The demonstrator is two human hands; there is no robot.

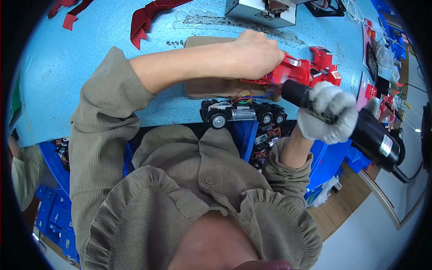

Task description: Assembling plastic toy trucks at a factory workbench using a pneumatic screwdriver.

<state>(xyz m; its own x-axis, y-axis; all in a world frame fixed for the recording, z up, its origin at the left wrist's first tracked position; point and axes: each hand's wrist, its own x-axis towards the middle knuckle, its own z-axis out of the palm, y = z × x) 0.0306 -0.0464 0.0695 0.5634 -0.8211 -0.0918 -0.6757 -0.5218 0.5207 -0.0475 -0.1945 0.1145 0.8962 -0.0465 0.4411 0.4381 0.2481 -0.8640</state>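
My bare left hand (257,54) is closed on the end of a red plastic toy truck body (292,71), held over a brown pad (195,89). My right hand (328,112), in a white glove with dark smudges, wraps round a black corded electric screwdriver (378,137). Its front end points left and meets the red body or stops just short; the bit is too small to make out. Close below the pad stands a black toy truck chassis (243,113) on its wheels, with coloured wires (245,95) rising toward the red body.
More red truck cabs (321,58) sit right of the pad. A metal machine (263,13) stands at the back of the blue table (112,27). Red ribbon-like strips (140,24) lie far left. Blue bins (270,139) hold parts under the edge. Another person's sleeve (27,173) shows at left.
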